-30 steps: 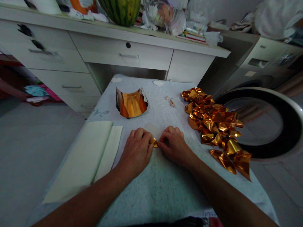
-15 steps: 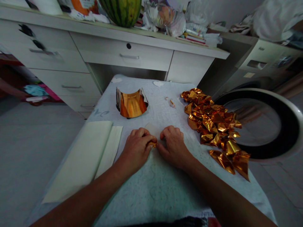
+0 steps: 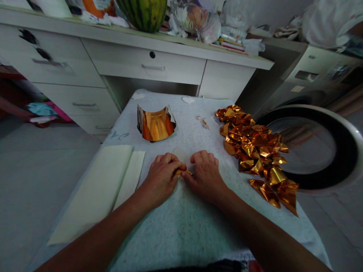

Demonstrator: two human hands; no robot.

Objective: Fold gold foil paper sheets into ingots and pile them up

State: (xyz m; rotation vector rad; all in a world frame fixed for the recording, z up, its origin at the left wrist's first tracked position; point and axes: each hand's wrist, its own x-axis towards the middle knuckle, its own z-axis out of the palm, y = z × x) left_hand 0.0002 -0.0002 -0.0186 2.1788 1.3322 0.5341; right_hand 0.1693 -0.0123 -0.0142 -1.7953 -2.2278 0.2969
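Observation:
A thin rolled or folded strip of gold foil (image 3: 178, 172) shows between my hands at the middle of the table. My left hand (image 3: 163, 175) is closed, thumb and index finger pinching the strip's left part. My right hand (image 3: 205, 172) is closed too, its thumb pressing along the strip while the fingers curl down. A pale paper piece (image 3: 183, 154) lies under the fingers, partly hidden. Beyond my hands stands a curved stack of gold foil sheets (image 3: 157, 126). To the right is a heap of folded gold foil pieces (image 3: 255, 139).
Folded white paper (image 3: 96, 189) lies along the table's left side. Small foil scraps (image 3: 204, 122) rest near the back of the cloth-covered table (image 3: 159, 234). A white drawer cabinet (image 3: 153, 70) carries a watermelon (image 3: 143, 13). A washing machine's open door (image 3: 347, 147) stands at the right.
My right thumb has slid left along the foil strip, closer to my left thumb. More of the strip now shows beside it. My left hand keeps its pinch.

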